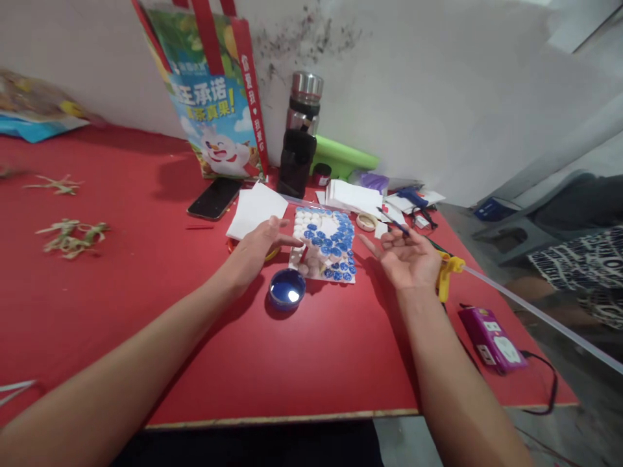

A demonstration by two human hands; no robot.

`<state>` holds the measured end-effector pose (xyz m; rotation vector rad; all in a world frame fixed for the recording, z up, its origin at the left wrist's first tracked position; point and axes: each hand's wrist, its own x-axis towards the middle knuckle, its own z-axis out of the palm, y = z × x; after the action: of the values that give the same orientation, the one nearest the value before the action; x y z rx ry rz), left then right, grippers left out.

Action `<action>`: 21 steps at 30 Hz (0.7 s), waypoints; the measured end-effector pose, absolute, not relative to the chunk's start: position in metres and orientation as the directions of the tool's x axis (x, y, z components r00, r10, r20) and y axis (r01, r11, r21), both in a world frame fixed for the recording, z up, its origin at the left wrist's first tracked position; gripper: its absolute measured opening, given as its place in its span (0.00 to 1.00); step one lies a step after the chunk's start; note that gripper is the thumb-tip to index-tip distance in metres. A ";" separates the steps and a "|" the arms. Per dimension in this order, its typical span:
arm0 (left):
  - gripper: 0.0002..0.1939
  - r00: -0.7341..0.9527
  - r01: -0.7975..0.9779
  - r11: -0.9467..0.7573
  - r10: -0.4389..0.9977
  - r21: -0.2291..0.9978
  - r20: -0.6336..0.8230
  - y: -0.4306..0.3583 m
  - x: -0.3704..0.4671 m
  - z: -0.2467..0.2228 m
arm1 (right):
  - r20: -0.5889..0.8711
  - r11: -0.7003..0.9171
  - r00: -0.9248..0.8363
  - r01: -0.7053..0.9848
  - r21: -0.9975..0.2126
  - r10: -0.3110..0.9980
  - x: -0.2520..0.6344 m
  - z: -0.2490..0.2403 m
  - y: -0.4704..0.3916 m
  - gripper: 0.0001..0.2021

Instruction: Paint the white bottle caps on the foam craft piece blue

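Observation:
My left hand [256, 253] is stretched out flat, its fingers reaching over the left edge of a small white board [318, 279]. Round pieces cover the board; some are white [304, 224] and others painted blue [343, 227]. Beside the board's near-left corner stands a small round dish of blue paint [287, 290]. To the right of the board, my right hand [411, 258] is turned palm up, with a thin dark paintbrush [396, 224] lodged between its fingers. The brush tip points up and left, away from the board.
A yellow glue gun [444, 275] with a long clear stick lies right of my right hand, near a purple box [494, 344] with a cable. Behind are a phone [214, 198], white paper [257, 211], a tape roll [366, 222], a steel flask [304, 104] and a bag [214, 97].

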<state>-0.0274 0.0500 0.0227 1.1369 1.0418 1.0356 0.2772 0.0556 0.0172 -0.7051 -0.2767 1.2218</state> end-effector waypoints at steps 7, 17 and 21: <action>0.37 0.233 -0.038 0.055 0.972 0.998 -0.044 0.047 -0.038 0.025 | -0.219 0.079 0.254 -0.802 -0.592 0.942 0.278 0.018 0.045 0.08; 0.33 0.314 -0.127 -0.006 0.948 0.992 0.045 0.047 -0.035 0.015 | -0.269 0.057 0.286 -0.775 -0.629 0.920 0.278 0.022 0.049 0.09; 0.33 0.348 -0.166 0.015 0.936 0.986 0.045 0.044 -0.034 0.018 | -0.286 -0.001 0.241 -0.763 -0.647 0.927 0.281 0.023 0.043 0.10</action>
<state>-0.0337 0.0439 0.0177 1.2468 0.8189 1.0280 0.2813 0.0434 0.0233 -0.8155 -0.2511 1.3504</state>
